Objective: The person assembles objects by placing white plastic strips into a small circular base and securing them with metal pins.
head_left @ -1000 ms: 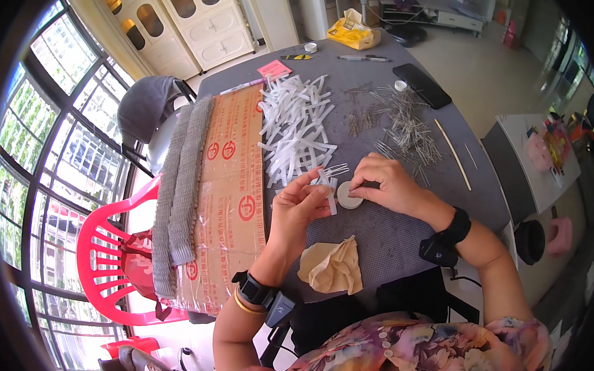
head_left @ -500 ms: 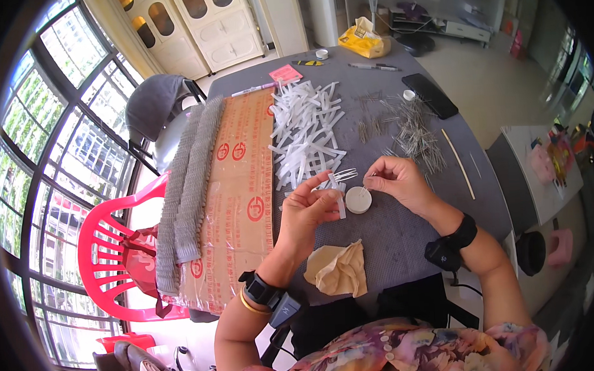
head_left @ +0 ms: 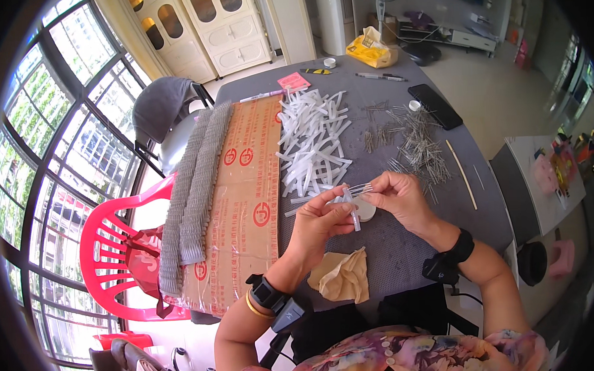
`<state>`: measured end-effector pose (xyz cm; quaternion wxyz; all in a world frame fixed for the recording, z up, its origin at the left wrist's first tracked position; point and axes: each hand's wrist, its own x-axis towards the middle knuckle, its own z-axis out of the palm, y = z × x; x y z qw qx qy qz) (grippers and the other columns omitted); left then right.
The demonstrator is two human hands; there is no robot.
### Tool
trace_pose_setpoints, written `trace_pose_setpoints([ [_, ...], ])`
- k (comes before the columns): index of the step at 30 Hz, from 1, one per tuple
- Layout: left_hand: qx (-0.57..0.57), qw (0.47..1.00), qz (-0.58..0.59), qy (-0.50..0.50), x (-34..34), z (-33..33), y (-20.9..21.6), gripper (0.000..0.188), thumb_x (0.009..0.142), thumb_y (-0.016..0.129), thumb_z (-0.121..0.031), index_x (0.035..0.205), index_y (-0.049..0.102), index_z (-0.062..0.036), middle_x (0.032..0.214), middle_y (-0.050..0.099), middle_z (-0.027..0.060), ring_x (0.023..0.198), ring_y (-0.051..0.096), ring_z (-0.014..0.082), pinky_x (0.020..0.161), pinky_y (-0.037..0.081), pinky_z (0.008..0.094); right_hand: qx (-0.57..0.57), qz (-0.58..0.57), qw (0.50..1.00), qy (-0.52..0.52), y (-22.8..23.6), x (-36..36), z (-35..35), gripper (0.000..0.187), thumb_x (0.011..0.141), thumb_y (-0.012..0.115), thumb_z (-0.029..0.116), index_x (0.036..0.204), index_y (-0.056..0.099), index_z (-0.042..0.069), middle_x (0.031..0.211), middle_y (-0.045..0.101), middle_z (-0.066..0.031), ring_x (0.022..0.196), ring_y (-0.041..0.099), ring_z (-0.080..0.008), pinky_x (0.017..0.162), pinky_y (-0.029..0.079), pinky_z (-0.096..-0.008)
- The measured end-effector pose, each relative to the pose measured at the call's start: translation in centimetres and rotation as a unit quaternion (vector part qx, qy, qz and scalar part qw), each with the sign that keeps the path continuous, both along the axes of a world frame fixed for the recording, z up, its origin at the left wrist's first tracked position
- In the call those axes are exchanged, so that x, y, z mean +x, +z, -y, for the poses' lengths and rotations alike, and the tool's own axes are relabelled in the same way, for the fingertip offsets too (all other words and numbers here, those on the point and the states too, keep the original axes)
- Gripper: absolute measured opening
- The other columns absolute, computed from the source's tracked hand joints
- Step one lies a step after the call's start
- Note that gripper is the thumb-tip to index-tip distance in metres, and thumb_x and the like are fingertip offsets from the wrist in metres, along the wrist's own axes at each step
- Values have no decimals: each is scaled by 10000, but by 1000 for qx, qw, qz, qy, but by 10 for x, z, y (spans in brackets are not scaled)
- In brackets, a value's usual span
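Grey desk, strip pile, wire heap. Left hand pinches; right hand at wire ends, can't tell if gripping. White tub beside hands: could get bumped. White strip in left hand: loose pinch may drop it. Wires: crowded tips might snag.

On my table, strips lie between cardboard to my left and wires to my right, a phone behind the wires.
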<state>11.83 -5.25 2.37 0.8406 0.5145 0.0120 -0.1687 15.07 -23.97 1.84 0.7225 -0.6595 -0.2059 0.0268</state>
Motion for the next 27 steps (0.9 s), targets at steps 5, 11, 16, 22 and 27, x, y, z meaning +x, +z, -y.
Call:
trace_pose_setpoints([
  [5,3,1000,-1,8,-1,0,0,339,810,589,-45,1140,514,-53,883,631,96,722,621,129,622,541,230,-12,6,1000,0,0,-1,1,58,769,634,25,784,592,-13,770,626,-45,704,578,-67,630,482,-204],
  [11,0,999,9,34,-4,5,0,325,805,591,-33,1123,528,-47,875,634,103,723,625,150,601,537,233,30,-53,998,24,5,-6,0,59,779,627,38,799,597,-8,787,628,-46,717,579,-67,634,481,-201],
  [16,103,989,84,62,-5,8,-5,264,790,612,-32,1053,588,-37,816,640,72,692,616,128,570,525,227,13,-43,998,33,-5,-8,1,84,768,640,45,827,594,6,784,620,-35,715,565,-66,658,470,-210],
  [22,109,988,87,65,1,7,4,320,797,604,-37,1111,549,-34,840,635,74,679,605,108,569,511,204,-194,141,971,-20,35,18,34,325,658,729,165,918,571,51,918,602,-32,753,553,-116,632,450,-263],
  [27,92,992,59,67,8,0,1,350,803,584,-23,1146,519,-38,858,627,91,691,611,129,576,505,206,-541,84,836,-39,49,22,79,240,627,733,245,769,622,86,737,626,-34,664,595,-166,594,456,-274],
])
